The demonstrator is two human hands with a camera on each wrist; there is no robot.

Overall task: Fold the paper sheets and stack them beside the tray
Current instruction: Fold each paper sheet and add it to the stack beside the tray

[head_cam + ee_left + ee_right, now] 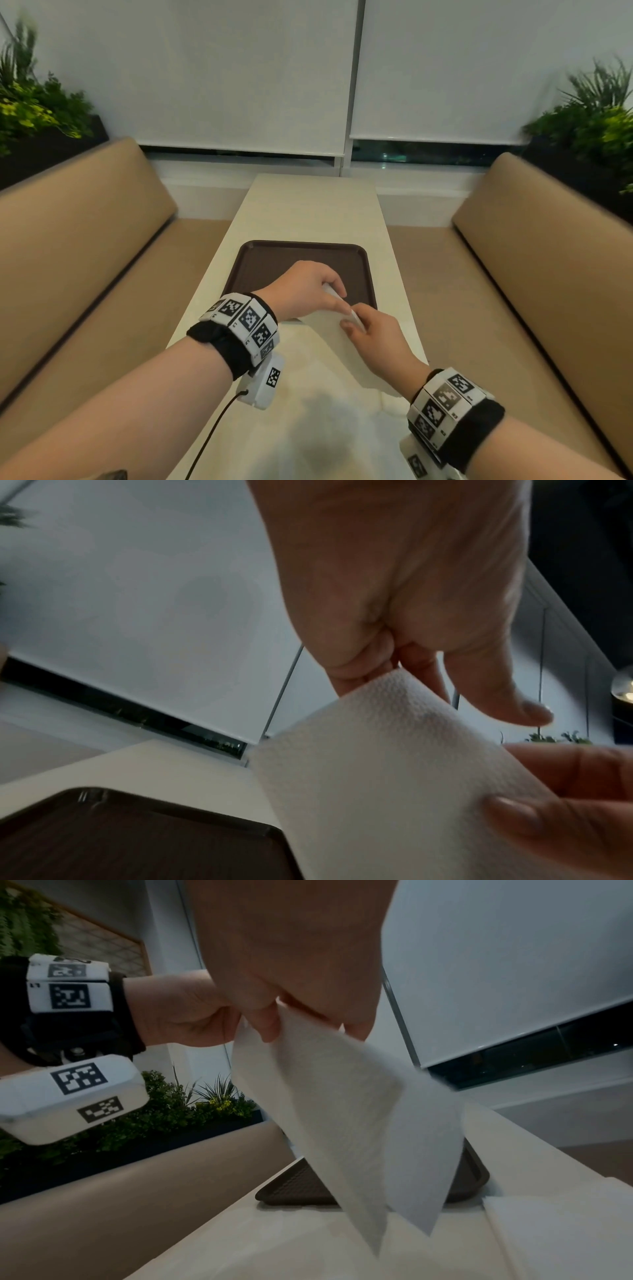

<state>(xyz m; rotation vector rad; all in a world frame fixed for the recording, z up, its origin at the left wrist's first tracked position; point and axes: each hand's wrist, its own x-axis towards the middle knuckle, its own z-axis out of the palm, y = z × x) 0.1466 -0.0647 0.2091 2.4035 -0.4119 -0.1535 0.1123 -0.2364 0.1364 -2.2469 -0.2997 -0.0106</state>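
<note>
Mid-fold, by the look of it: paper sheet (337, 337) lifted off the table (308, 205), hanging just in front of the brown tray (260, 260); left hand (303, 287) pinching one upper corner, right hand (373, 337) pinching the other beside it, both closed on the paper. Next, probably: bringing the edges together square, laying flat, pressing a crease; soft embossed tissue, so likely to skew or sag. More white paper (548, 1231) lying on the pale tabletop nearby. Tan booth benches (85, 246) either side, roller blinds (239, 68) ahead, plants (37, 102) in the corners.

The paper sheet (337, 337) blurs into the pale table (308, 209).
</note>
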